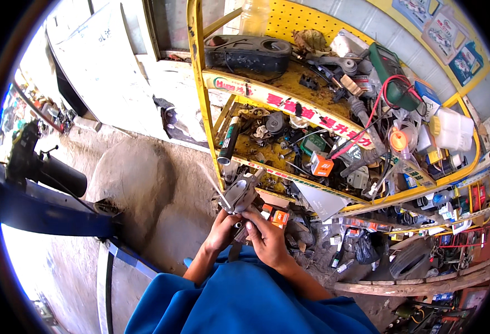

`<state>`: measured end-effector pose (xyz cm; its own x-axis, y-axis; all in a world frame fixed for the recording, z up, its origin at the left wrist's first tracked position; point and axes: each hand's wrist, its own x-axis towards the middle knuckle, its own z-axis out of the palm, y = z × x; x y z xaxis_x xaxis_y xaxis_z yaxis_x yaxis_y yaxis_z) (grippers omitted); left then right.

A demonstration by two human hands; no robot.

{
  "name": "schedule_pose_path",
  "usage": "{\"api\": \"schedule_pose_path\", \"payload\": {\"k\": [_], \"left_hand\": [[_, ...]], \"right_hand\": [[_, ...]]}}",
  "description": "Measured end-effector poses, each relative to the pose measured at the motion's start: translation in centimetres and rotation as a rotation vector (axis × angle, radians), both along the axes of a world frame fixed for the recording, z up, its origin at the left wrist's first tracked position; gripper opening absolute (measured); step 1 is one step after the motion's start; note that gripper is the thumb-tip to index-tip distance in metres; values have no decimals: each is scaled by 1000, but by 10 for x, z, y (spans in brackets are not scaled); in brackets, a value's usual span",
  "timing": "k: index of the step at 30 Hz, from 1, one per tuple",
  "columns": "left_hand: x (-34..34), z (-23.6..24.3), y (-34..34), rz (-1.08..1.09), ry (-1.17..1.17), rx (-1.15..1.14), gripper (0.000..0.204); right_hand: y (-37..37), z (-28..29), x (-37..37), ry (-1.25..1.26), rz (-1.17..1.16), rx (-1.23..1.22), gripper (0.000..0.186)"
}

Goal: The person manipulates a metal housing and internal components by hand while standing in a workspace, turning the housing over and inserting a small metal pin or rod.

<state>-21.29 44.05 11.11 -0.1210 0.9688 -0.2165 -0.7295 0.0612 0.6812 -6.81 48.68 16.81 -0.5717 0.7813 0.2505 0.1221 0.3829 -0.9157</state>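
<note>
Both hands are together in front of my blue clothing, at the middle of the picture. My left hand (pixel 219 232) has its fingers closed round the lower left side of a grey cast-metal part with a rounded body (pixel 240 196). On the other side my right hand (pixel 267 238) grips the same part, thumb and fingers bent at its lower edge. A thin pale rod or streak (pixel 213 182) slants up and left from the part; I cannot tell which it is. The small dark pieces between my fingers are too small to name.
A yellow metal shelf rack (pixel 199 100) full of tools and parts stands ahead and right. A black spray can (pixel 229 140) sits at its left edge. At left, a blue metal beam (pixel 55 209) juts in. A wooden plank (pixel 423 286) lies at lower right.
</note>
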Motion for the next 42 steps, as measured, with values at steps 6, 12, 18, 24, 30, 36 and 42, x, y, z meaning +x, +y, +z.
{"api": "schedule_pose_path", "payload": {"k": [6,12,18,24,30,36,42], "left_hand": [[3,-5,-1,-13,80,-38,42],[4,5,-1,-60,110,-28,48],[9,5,3,-76,147,23,46],[11,2,7,-51,273,70,30],[1,-15,4,-168,118,48,38],[2,-7,7,-99,112,-48,44],[9,-10,17,-173,72,-62,39]], "right_hand": [[-3,0,2,29,-87,119,21],[10,23,15,145,-111,88,33],[20,67,11,202,84,236,52],[23,86,-1,170,-10,306,21],[16,79,2,182,-29,229,14],[0,45,16,84,-110,83,15],[-12,-16,16,174,-137,-290,21]]}}
